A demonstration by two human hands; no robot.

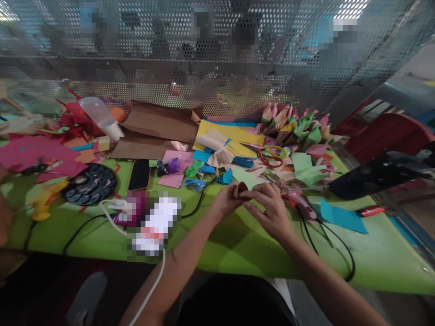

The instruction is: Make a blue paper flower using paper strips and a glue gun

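My left hand (227,199) and my right hand (269,209) meet over the green table (238,244), both pinched on a small brown rolled paper piece (242,189). The fingers of each hand curl around it. A pink glue gun (299,200) lies just right of my right hand, its black cord trailing toward the table's front edge. A bunch of coloured paper cones (295,124) is heaped behind the hands at the back right.
Coloured paper sheets and scraps (224,145) cover the table's middle, with red-handled scissors (270,156). A black phone (139,174), a round dark tray (90,183), brown paper (156,127) and a plastic bottle (102,117) lie left. A perforated metal screen (217,59) stands behind.
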